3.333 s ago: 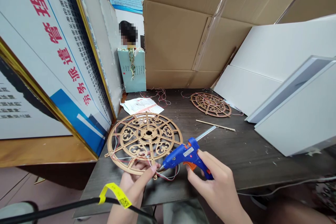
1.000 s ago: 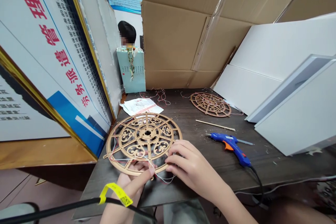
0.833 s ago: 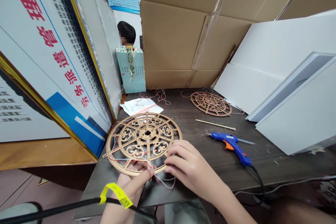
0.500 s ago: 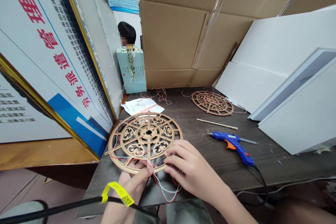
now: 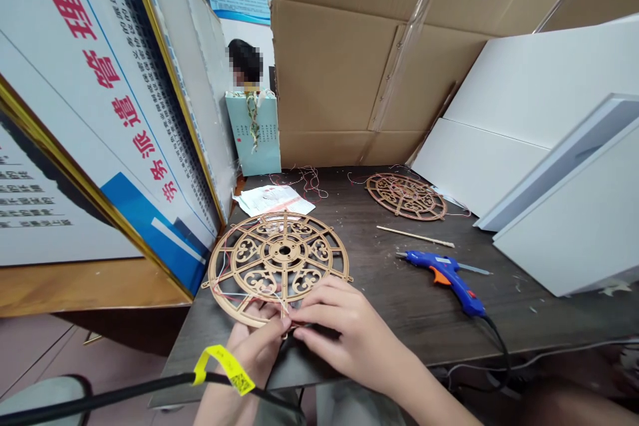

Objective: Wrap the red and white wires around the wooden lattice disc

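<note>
A round openwork wooden disc (image 5: 284, 251) with scroll cut-outs tilts over the front left of the dark table. My left hand (image 5: 260, 339) grips its near rim, thumb on top and fingers beneath. Against the same rim, fingertips pinched close to my left thumb, is my right hand (image 5: 339, 326). Red and white wires (image 5: 239, 294) run across the disc's left and near parts and reach my fingertips; how the right fingers hold them is partly hidden.
On the table (image 5: 349, 213) lie a second wooden disc (image 5: 405, 196), a thin stick (image 5: 414, 236), a blue glue gun (image 5: 446, 273) and papers (image 5: 273, 200). Cardboard (image 5: 339, 73) stands behind, white panels (image 5: 564, 206) at right. Beyond a pale blue box (image 5: 254, 136) is a person's head (image 5: 243, 60).
My right hand has moved left along the near rim, closer to my left thumb. The wire loop that hung below the rim no longer shows. My left hand keeps its hold.
</note>
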A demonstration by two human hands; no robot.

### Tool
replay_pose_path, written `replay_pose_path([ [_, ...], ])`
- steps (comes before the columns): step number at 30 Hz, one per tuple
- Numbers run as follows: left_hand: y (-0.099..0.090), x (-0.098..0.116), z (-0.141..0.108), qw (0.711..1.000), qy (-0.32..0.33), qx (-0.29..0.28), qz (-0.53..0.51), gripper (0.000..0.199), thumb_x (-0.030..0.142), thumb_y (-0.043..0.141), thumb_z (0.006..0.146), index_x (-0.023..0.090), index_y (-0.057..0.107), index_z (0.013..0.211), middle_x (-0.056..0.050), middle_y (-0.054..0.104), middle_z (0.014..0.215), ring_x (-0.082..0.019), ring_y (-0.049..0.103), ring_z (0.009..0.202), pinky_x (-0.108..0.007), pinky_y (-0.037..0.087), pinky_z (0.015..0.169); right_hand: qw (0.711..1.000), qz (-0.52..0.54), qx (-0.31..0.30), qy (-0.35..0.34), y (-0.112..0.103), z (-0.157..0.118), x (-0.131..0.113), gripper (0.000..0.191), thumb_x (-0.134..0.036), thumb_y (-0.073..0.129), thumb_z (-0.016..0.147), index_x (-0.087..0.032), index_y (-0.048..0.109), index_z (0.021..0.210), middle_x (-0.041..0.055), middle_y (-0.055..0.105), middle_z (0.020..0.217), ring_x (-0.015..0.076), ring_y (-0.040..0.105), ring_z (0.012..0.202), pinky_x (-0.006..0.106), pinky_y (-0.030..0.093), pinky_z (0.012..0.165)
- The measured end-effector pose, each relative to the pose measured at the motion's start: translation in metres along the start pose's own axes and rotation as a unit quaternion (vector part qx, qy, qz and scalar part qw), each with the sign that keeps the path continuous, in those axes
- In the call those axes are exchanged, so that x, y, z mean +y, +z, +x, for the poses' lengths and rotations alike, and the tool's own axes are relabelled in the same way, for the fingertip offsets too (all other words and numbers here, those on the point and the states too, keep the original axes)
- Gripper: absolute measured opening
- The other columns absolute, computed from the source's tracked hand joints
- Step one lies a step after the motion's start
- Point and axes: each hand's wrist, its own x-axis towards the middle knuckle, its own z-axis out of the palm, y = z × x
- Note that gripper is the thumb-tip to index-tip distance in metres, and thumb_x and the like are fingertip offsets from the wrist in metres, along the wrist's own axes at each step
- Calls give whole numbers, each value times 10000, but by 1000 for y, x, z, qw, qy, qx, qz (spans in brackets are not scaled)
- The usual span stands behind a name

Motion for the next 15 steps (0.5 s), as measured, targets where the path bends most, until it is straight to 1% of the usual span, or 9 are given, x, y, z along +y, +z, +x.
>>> replay_pose_path([
  [3, 0, 6, -3, 999, -41, -2, -6, 592, 132, 870, 584, 171, 668, 1140, -75, 730, 1034, -310, 691, 1151, -325, 611, 845, 999, -38, -7, -23, -3, 1, 3, 99, -199, 655, 1001, -187, 745, 1042, 31, 733, 965, 168, 599, 897, 324, 492, 827],
  [5, -1, 7, -3, 999, -50, -7, -8, 604, 124, 863, 577, 170, 663, 1144, -68, 732, 1033, -304, 692, 1148, -311, 612, 826, 996, -72, -10, -44, -5, 1, 4, 95, -204, 652, 1004, -183, 739, 1037, 31, 730, 952, 171, 595, 899, 326, 494, 827],
  [7, -2, 7, -2, 999, -45, -13, -8, 612, 123, 859, 580, 162, 654, 1155, -70, 736, 1067, -294, 692, 1147, -306, 609, 838, 991, -108, -6, -73, -6, 1, 4, 92, -203, 647, 1008, -176, 733, 1032, 35, 725, 935, 176, 598, 911, 325, 499, 839],
  [10, -3, 4, 1, 999, -34, -24, -6, 556, 126, 845, 584, 137, 647, 1104, -83, 739, 1068, -285, 701, 1120, -296, 605, 823, 982, -152, 3, -117, -6, 2, 3, 93, -179, 632, 1013, -146, 719, 1005, 44, 718, 906, 177, 606, 898, 313, 499, 829],
  [15, -11, -5, 7, 999, -6, -39, -10, 493, 124, 821, 586, 145, 656, 1050, -83, 745, 1018, -266, 724, 1039, -298, 599, 810, 971, -189, -19, -143, -8, 4, 3, 126, -157, 584, 1031, -143, 703, 989, 50, 702, 886, 170, 585, 857, 303, 483, 782],
])
